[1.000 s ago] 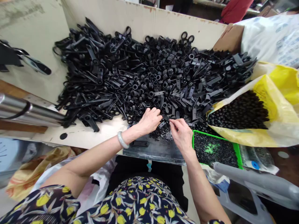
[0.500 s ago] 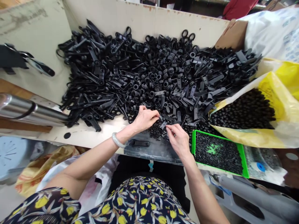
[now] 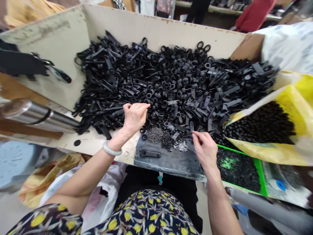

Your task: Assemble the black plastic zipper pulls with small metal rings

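A big heap of black plastic parts (image 3: 171,81) fills a cream walled tray (image 3: 156,29). My left hand (image 3: 134,117), a pale bangle on its wrist, reaches into the heap's near edge with fingers curled over black parts. My right hand (image 3: 205,148) hovers by the heap's front right, its fingers pinched together; what they hold is too small to name. Between the hands, a dark mat (image 3: 168,160) carries small piles of tiny black pieces (image 3: 161,137) and one long black part (image 3: 149,153).
A green tray (image 3: 259,173) of small black pieces sits at right, beside a yellow bag (image 3: 293,107) full of black beads. A steel tube (image 3: 36,116) juts in from the left. Pliers (image 3: 49,70) lie at the upper left. A person in red stands far behind.
My hands have separated: the left moved left and up into the heap, the right shifted right toward the green tray. The camera tilted, showing more of the tray's back wall.
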The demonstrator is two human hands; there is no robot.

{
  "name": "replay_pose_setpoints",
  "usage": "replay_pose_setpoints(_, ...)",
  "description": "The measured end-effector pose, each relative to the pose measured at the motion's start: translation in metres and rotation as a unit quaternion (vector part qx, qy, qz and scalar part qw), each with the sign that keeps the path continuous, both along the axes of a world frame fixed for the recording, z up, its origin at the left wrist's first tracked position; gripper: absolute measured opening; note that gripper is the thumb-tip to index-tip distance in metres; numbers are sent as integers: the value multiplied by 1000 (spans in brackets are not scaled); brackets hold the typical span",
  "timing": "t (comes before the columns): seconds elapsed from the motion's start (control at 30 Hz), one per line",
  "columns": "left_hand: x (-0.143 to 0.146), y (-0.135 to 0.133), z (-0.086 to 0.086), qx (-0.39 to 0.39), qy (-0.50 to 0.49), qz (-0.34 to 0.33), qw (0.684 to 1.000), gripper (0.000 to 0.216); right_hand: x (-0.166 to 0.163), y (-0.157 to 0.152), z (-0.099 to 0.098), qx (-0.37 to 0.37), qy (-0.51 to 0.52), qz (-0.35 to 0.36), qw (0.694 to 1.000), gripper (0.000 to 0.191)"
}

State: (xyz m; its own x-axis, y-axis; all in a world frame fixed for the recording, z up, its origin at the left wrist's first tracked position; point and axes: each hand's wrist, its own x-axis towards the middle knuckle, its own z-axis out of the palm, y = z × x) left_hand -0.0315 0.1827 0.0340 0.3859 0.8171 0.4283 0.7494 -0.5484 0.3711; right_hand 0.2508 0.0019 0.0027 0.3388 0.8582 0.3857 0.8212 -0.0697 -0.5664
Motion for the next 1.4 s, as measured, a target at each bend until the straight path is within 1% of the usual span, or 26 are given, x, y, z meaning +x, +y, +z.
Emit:
replay_pose_setpoints(0.07, 6, -11, -5, 5, -18, -44, 999, 32, 25, -3, 4, 62, 23, -106, 992, 26)
replay_pose_setpoints(0.1, 9, -16, -9, 9, -23, -71, 997, 29, 40, -4, 5, 100, 41, -164, 981, 28)
replay_pose_setpoints(0.17, 15, -26, -19, 22, -31, -125, 991, 25, 71, -6, 7, 167, 94, -264, 945, 31)
replay_pose_setpoints(0.2, 19, -29, -24, 29, -40, -143, 989, 24, 88, -7, 7, 183, 110, -298, 930, 34)
replay_pose_setpoints(0.27, 28, -34, -30, 30, -64, -171, 983, 22, 120, -7, 11, 178, 99, -338, 919, 35)
replay_pose_setpoints(0.3, 33, -38, -29, 25, -79, -184, 979, 22, 134, -7, 13, 172, 86, -350, 917, 35)
replay_pose_setpoints(0.37, 49, -47, -21, 4, -115, -210, 971, 22, 158, -7, 21, 156, 57, -370, 914, 34)
replay_pose_setpoints(0.43, 73, -60, -7, -35, -151, -242, 958, 24, 177, -7, 29, 139, 31, -390, 910, 34)
replay_pose_setpoints(0.53, 120, -78, 12, -130, -183, -316, 922, 28, 197, -9, 36, 94, 5, -407, 908, 37)
replay_pose_setpoints(0.6, 151, -86, 18, -181, -192, -335, 905, 30, 202, -12, 34, 51, -7, -398, 916, 35)
replay_pose_setpoints(0.7, 187, -96, 12, -245, -197, -314, 896, 29, 197, -10, 24, -6, -26, -365, 931, 39)
replay_pose_setpoints(0.77, 205, -105, 4, -301, -183, -298, 887, 27, 190, -6, 17, -32, -46, -347, 936, 49)
replay_pose_setpoints(0.83, 223, -117, -2, -345, -172, -291, 876, 26, 184, -1, 12, -50, -81, -347, 933, 59)
replay_pose_setpoints(0.9, 248, -129, -3, -346, -182, -297, 871, 29, 185, 3, 9, -47, -114, -365, 923, 63)
replay_pose_setpoints(1.0, 300, -137, 1, -325, -189, -303, 876, 39, 200, 8, 6, -12, -107, -395, 912, 66)
replay_pose_setpoints(1.07, 337, -131, 1, -302, -191, -309, 882, 44, 216, 13, 2, -2, -95, -406, 909, 67)
replay_pose_setpoints(1.17, 382, -118, -6, -258, -238, -305, 885, 51, 234, 20, -4, 33, -31, -436, 899, 65)
replay_pose_setpoints(1.27, 411, -110, -18, -255, -275, -289, 881, 53, 241, 25, -10, 62, 4, -436, 898, 58)
replay_pose_setpoints(1.4, 432, -107, -28, -273, -307, -267, 872, 55, 242, 27, -17, 130, 30, -407, 904, 45)
